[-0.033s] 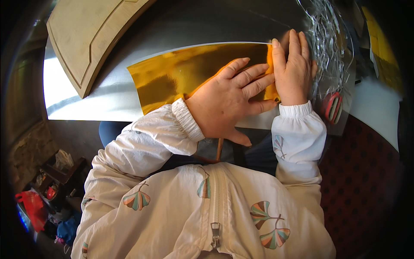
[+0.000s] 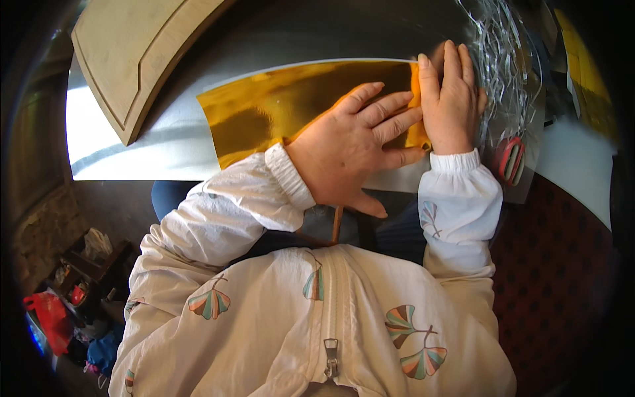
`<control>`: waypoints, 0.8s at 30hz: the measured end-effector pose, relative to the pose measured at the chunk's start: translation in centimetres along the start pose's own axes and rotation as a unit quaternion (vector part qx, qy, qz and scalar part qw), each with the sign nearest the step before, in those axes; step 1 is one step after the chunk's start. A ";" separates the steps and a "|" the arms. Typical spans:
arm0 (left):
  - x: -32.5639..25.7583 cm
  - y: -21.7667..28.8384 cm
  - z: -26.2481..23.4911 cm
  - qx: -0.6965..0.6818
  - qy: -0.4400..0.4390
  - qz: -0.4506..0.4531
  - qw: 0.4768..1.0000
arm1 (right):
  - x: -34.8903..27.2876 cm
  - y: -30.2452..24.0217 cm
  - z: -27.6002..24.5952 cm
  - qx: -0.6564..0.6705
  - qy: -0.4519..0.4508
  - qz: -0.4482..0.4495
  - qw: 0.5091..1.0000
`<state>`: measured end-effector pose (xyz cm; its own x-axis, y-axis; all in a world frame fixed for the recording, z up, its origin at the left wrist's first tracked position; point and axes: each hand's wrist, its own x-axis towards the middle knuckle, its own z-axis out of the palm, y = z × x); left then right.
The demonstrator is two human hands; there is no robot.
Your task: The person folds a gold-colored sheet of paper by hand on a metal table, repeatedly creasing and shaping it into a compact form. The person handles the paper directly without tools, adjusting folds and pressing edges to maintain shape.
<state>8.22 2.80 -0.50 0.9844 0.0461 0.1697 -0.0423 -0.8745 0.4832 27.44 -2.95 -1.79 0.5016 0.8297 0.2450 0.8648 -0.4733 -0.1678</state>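
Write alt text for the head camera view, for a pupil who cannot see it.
A person's left hand is spread over a shiny gold sheet, with the right hand at the sheet's right end. The sheet lies on a silvery surface, with a wooden panel at upper left and silver strips at right.

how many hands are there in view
2: the left hand, spread over the gold sheet, and the right hand, at that sheet's right end, beside the silvery strips. No others show.
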 end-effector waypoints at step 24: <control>-0.2 0.1 -0.2 -0.007 0.001 -0.012 1.000 | -7.8 2.1 -3.7 0.163 -0.042 -0.052 0.984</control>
<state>8.00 2.80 -0.30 0.9848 0.0675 0.1600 -0.0215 -0.8668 0.4982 25.46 -11.47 -0.50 0.3949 0.8967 0.1999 0.8516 -0.2756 -0.4459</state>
